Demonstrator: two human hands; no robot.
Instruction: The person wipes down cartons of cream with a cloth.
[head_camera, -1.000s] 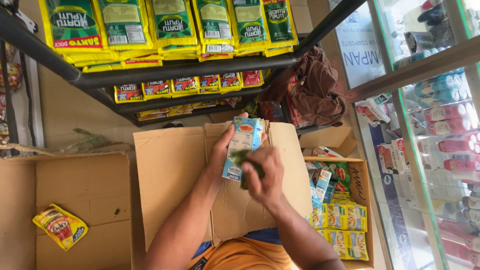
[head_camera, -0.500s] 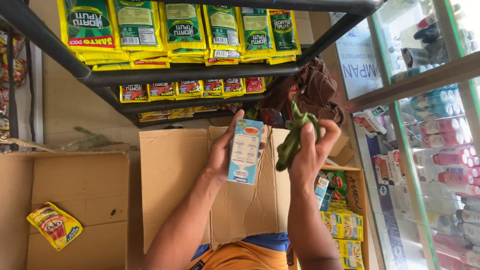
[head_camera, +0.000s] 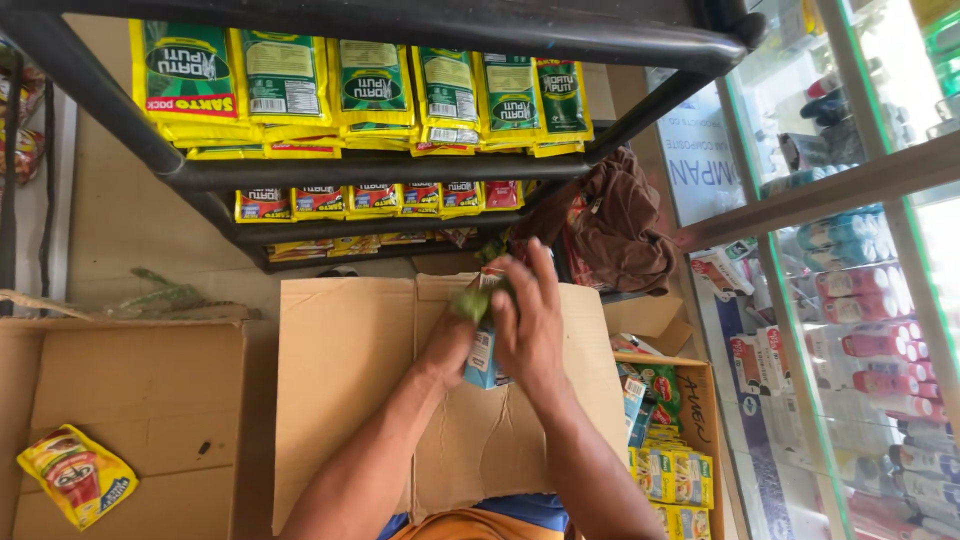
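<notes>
My left hand (head_camera: 452, 345) holds a small light-blue carton (head_camera: 482, 362) upright over a flattened cardboard box (head_camera: 345, 390). My right hand (head_camera: 530, 320) grips a crumpled green cloth (head_camera: 472, 298) and presses it against the carton's top, covering most of the carton. Both forearms reach up from the bottom of the view.
A black metal rack (head_camera: 380, 170) holds rows of yellow-green sachet packs (head_camera: 350, 90) above. An open box of small cartons (head_camera: 675, 450) sits at right, beside a glass cabinet of tubes (head_camera: 870, 330). A brown cloth (head_camera: 620, 225) hangs behind. A yellow snack packet (head_camera: 75, 475) lies in the left box.
My right hand, raised away from the carton half a second ago, has come back down and pressed the green cloth onto the carton's top. The carton sits lower.
</notes>
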